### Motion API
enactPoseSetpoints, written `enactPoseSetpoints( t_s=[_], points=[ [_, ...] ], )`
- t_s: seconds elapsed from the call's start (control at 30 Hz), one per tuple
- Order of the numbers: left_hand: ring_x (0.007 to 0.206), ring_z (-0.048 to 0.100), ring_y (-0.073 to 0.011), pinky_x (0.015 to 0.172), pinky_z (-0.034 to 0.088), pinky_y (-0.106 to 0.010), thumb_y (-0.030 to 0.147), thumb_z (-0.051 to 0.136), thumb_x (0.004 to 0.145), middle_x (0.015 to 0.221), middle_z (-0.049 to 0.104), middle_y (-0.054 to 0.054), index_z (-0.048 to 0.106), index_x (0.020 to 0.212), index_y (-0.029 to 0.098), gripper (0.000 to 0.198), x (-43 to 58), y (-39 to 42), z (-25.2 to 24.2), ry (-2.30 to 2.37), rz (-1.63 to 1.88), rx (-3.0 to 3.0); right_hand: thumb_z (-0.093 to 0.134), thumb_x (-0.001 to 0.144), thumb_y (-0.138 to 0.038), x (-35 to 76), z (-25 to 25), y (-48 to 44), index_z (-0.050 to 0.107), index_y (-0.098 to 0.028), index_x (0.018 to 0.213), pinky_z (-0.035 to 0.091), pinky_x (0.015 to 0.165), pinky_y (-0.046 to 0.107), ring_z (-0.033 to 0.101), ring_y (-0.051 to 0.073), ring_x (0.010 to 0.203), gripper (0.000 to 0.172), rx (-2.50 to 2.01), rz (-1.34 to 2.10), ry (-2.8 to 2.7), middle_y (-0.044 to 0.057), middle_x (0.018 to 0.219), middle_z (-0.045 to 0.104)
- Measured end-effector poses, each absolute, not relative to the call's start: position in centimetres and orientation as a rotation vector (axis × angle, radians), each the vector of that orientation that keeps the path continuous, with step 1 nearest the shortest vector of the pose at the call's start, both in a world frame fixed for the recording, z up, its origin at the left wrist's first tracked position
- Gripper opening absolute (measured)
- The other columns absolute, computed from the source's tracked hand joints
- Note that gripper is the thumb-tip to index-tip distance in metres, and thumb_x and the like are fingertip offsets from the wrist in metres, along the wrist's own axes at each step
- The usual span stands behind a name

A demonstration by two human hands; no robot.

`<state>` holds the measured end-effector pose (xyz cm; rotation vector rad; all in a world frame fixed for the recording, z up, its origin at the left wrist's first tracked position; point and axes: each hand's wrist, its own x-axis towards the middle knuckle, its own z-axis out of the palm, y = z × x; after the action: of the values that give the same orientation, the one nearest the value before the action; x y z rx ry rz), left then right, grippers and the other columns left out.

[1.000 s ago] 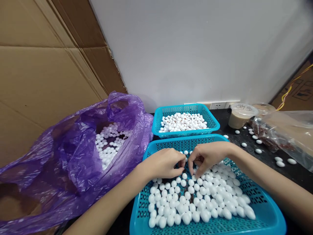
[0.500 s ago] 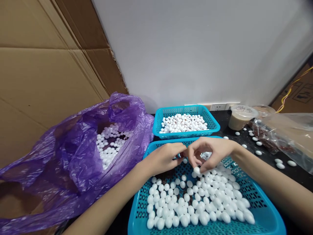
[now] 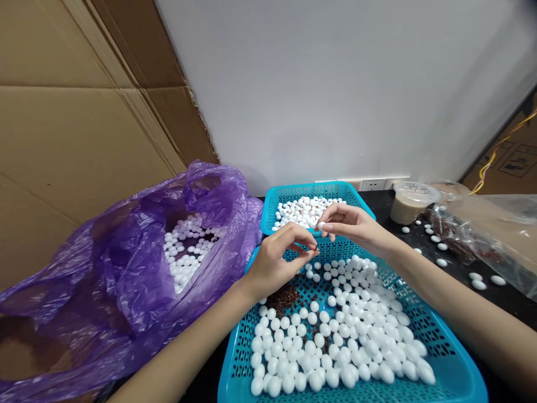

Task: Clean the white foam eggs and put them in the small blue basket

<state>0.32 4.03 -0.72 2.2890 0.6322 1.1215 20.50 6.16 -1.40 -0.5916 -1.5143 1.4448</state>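
- A white foam ball (image 3: 321, 225) is pinched by the fingers (image 3: 335, 225) of the right hand (image 3: 352, 224), above the near blue basket (image 3: 451, 352).
- A tiny brown bit (image 3: 314, 249) is pinched by the left hand (image 3: 277, 266), also above it.
- Loose white balls (image 3: 348, 330) and brown crumbs (image 3: 283, 299) lie inside it.
- A second blue basket (image 3: 310, 190) stands behind it.
- A purple plastic bag (image 3: 126, 263) lies to its left.

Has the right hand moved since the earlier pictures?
Yes. The right hand has moved forward, away from the camera. It now overlaps the front of the small turquoise plastic mesh basket, whereas earlier it was nearer the camera, short of that basket.
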Motion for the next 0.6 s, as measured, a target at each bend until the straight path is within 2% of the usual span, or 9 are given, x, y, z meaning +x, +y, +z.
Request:
enactPoseSetpoints(
  t_s=[0.17,0.6],
  points=[
    [0.077,0.057,-0.01,0.063,0.057,-0.02,0.011,0.059,0.08,0.083,0.055,0.0,0.055,0.084,0.019,0.01,0.38,4.0,-0.65,0.669,1.141,2.269,0.069,0.074,-0.019,20.44,-1.18,5.81,0.067,-0.018,0.082,0.048,0.059,0.023,0.057,0.009,0.064,0.009,-0.625,1.522,-1.561,0.0,0.074,0.063],
    [0.078,0.056,-0.0094,0.064,0.056,-0.018,0.01,0.061,0.078,0.083,0.053,0.0,0.055,0.084,0.018,0.011,0.44,4.15,-0.79,0.69,1.133,2.238,0.069,0.074,-0.019,20.51,-1.4,5.89,0.072,-0.019,0.084,0.053,0.067,0.025,0.063,0.012,0.072,0.011,-0.622,1.612,-1.634,0.003,0.08,0.069]
  ],
)
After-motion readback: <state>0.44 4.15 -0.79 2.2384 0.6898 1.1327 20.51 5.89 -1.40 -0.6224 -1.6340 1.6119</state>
